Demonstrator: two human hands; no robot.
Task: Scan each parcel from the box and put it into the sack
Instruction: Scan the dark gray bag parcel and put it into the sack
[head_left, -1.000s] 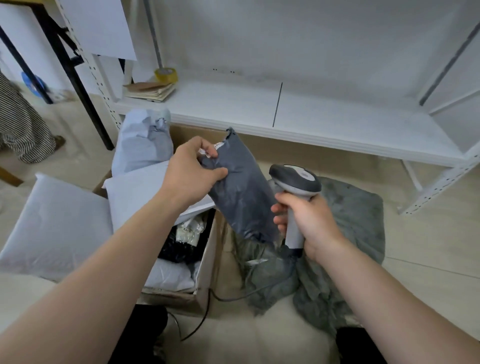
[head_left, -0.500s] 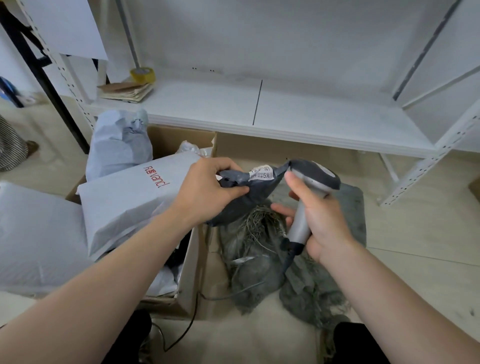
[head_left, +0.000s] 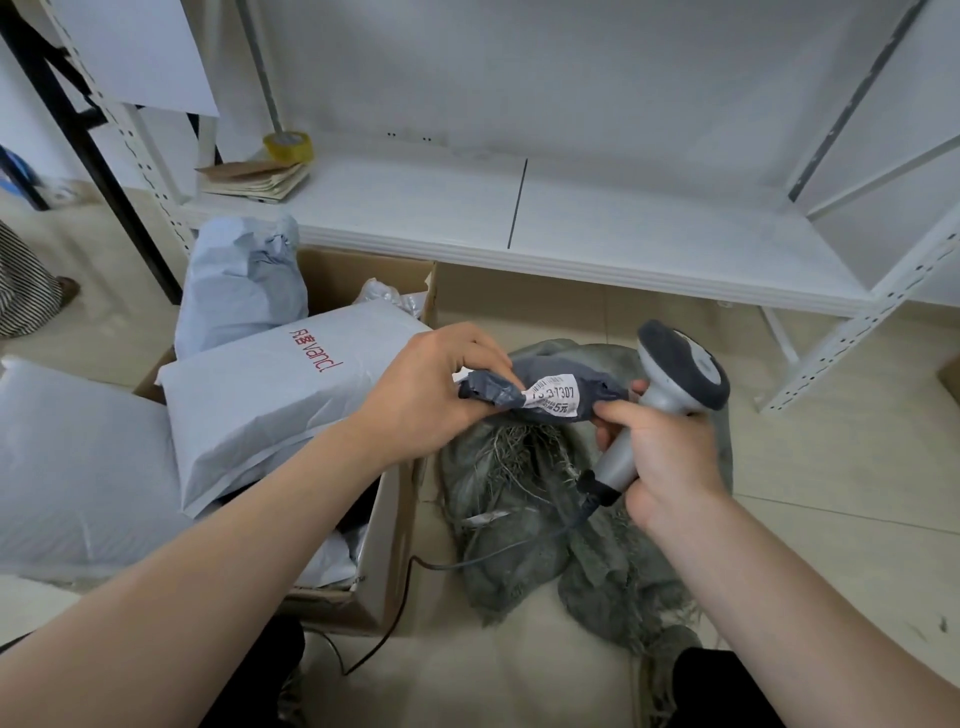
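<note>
While the box (head_left: 389, 561) sits left, my left hand (head_left: 431, 395) pinches the near-left end of the dark parcel (head_left: 582, 382) with curled fingers, over the sack (head_left: 509, 483). My right hand (head_left: 665, 452) wraps round the scanner (head_left: 680, 369), one fingertip touching the parcel.

Hands (head_left: 431, 395) hold dark parcel (head_left: 550, 395) and scanner (head_left: 670, 384).

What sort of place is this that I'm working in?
Probably a small parcel stockroom or sorting corner: a cardboard box of white mailing bags stands on the floor beside a grey sack, by a white metal shelf, and the right hand holds a barcode scanner by a labelled parcel.
</note>
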